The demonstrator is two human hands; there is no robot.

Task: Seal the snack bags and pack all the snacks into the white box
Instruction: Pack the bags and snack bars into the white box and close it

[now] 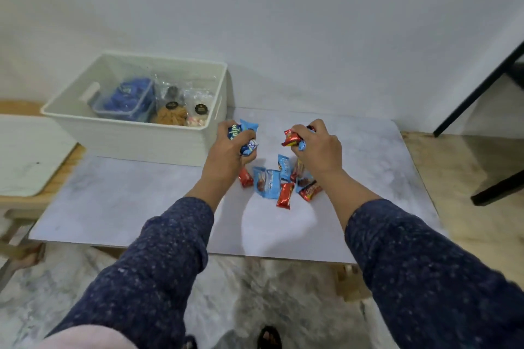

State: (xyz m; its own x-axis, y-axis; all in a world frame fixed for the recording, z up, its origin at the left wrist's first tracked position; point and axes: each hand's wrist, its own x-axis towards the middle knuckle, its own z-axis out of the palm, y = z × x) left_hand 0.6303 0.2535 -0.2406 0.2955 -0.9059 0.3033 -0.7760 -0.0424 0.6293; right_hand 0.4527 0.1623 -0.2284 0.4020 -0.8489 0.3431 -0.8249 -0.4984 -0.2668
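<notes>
The white box (136,139) stands at the table's back left, holding a clear tub of blue snacks (124,99) and several clear snack bags (181,105). My left hand (226,150) is closed on a handful of blue snack packets (243,133), just right of the box's near corner. My right hand (317,150) grips red and blue packets (293,137). Between and below my hands lies a loose pile of red and blue wrapped snacks (280,181) on the table.
The pale marbled table top (141,207) ends at a front edge near my elbows. A white wall rises behind the table. A black frame leg (479,93) stands at the right. A wooden bench with a white mat (25,156) sits to the left.
</notes>
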